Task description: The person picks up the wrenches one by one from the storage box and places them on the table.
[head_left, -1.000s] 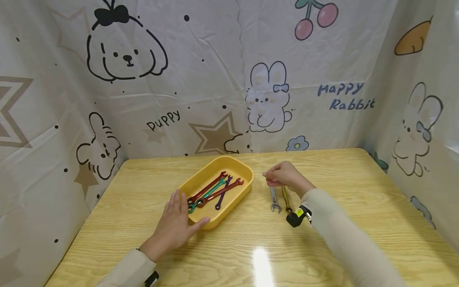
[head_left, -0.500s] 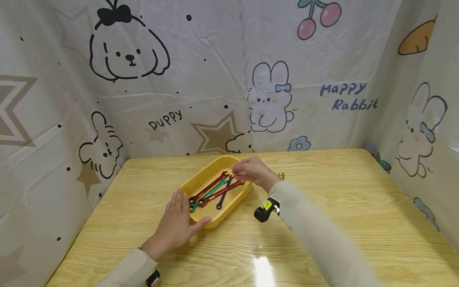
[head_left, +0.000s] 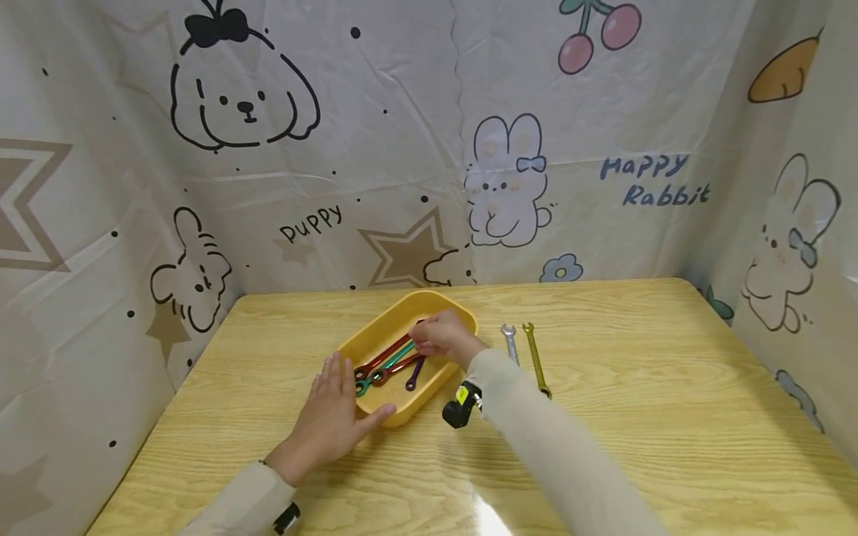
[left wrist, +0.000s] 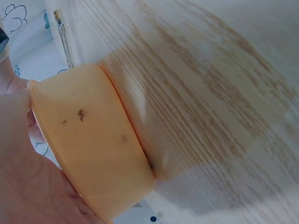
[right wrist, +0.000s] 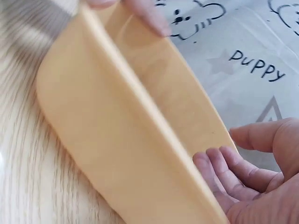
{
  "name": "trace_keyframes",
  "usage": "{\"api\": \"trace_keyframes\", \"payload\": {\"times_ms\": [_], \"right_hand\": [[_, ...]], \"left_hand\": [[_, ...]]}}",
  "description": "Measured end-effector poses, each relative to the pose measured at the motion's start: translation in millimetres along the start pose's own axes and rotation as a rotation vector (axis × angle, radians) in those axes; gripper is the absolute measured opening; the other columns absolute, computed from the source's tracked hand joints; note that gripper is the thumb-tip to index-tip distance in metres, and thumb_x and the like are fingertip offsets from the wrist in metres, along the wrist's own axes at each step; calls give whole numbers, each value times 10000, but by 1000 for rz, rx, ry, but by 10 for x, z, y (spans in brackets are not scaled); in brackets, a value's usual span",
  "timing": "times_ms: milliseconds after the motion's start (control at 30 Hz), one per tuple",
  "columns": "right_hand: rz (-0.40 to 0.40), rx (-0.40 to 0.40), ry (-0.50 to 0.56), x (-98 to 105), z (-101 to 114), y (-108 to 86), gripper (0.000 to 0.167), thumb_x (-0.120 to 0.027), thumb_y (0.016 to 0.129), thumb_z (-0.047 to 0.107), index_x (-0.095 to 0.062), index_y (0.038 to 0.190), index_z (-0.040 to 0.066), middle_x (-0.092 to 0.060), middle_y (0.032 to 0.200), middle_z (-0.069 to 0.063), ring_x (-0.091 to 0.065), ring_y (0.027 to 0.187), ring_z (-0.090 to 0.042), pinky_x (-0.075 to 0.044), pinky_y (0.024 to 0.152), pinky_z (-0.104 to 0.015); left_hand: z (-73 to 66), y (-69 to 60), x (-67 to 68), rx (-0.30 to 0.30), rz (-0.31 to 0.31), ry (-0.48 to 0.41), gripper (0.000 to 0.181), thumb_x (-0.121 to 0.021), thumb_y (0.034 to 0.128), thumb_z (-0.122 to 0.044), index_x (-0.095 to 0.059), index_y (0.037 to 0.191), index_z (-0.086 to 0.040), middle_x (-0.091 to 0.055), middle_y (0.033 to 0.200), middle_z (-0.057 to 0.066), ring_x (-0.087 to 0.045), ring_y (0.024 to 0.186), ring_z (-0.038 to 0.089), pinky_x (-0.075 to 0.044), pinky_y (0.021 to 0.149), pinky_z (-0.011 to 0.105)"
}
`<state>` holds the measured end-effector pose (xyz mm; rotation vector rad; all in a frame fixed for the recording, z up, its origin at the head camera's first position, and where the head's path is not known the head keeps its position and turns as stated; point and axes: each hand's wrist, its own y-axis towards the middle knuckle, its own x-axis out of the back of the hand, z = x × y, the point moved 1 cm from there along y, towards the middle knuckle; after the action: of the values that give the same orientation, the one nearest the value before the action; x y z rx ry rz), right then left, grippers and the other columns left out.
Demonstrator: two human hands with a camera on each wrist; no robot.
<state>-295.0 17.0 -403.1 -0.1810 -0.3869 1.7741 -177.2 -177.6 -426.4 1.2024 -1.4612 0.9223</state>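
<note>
Over combination wrenches (head_left: 384, 356) in the yellow tray (head_left: 417, 408), the right hand (head_left: 442, 335) has loosely spread grip; the left hand (head_left: 327, 417), also spread, touches the tray.

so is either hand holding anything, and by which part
The left hand only rests against the yellow tray; the right hand is over the wrenches inside; whether it holds one cannot be told.

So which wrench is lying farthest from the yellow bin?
The gold wrench, out on the table. The silver wrench lies between it and the yellow bin, while the other wrenches lie inside the bin.
</note>
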Motion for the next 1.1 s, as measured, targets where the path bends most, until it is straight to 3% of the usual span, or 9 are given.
{"api": "trace_keyframes", "payload": {"times_ms": [133, 267, 433, 533, 633, 733, 933, 1067, 1100], "right_hand": [[-19, 17, -140, -25, -16, -10, 81, -641, 868, 9, -629, 797, -28, -558, 704, -36, -558, 605, -137, -541, 663, -273], [-39, 40, -315, -52, -32, 2, 279, -669, 831, 15, -502, 618, 80, -513, 606, -21, -517, 526, -129, -512, 574, -270], [-69, 77, -509, -65, -43, 42, 341, -667, 799, 31, -458, 544, 116, -480, 511, 0, -491, 458, -124, -463, 468, -238], [-75, 168, -603, -47, -56, 66, 236, -663, 810, 37, -565, 600, 85, -528, 587, 9, -488, 521, -116, -407, 480, -205], [-65, 290, -682, -23, -77, 102, 59, -680, 827, 46, -702, 773, 41, -639, 748, -22, -536, 651, -124, -441, 580, -216], [-25, 364, -742, -23, -91, 143, 84, -696, 839, 46, -734, 905, 10, -697, 886, -64, -584, 775, -149, -486, 712, -247], [75, 452, -822, -64, -112, 194, 98, -715, 830, 27, -737, 924, 8, -710, 878, -60, -623, 816, -150, -514, 771, -274], [134, 451, -823, -81, -125, 211, 104, -727, 819, 26, -734, 923, 17, -699, 844, -33, -619, 793, -137, -518, 762, -274], [150, 477, -824, -71, -195, 301, 100, -742, 820, 64, -737, 917, 43, -693, 832, -11, -607, 776, -120, -510, 743, -262]], "left_hand": [[-1, 6, -1, 5, 6, -5, 1134, -361, 842, -793, -174, 1464, 137, -15, 1545, 323, -25, 1433, 457, -130, 1140, 571], [0, 4, 0, 6, 8, -9, 1139, -353, 839, -799, -168, 1465, 135, -10, 1546, 321, -20, 1433, 455, -129, 1139, 572], [-1, -2, 8, 1, 2, -12, 1145, -343, 836, -805, -179, 1461, 139, -21, 1543, 327, -33, 1430, 460, -138, 1136, 577], [-2, -5, 9, 0, 0, -12, 1142, -347, 838, -802, -181, 1461, 140, -28, 1542, 328, -40, 1430, 462, -144, 1135, 578], [0, -9, 4, 0, -1, -10, 1143, -344, 838, -802, -178, 1460, 142, -34, 1540, 330, -45, 1429, 462, -149, 1134, 577], [5, -17, 3, 3, 4, -5, 1146, -336, 836, -806, -174, 1463, 139, -33, 1540, 329, -45, 1431, 456, -148, 1137, 572], [5, -16, 25, 3, 14, -28, 1139, -346, 839, -801, -177, 1463, 137, -21, 1541, 328, -32, 1431, 456, -145, 1130, 588], [3, -18, 25, 6, 26, -37, 1147, -339, 830, -812, -172, 1467, 127, -3, 1546, 318, -20, 1434, 448, -142, 1133, 583], [4, -19, 22, 7, 28, -36, 1149, -337, 828, -815, -170, 1469, 124, 0, 1547, 316, -18, 1434, 446, -142, 1134, 581]]}}
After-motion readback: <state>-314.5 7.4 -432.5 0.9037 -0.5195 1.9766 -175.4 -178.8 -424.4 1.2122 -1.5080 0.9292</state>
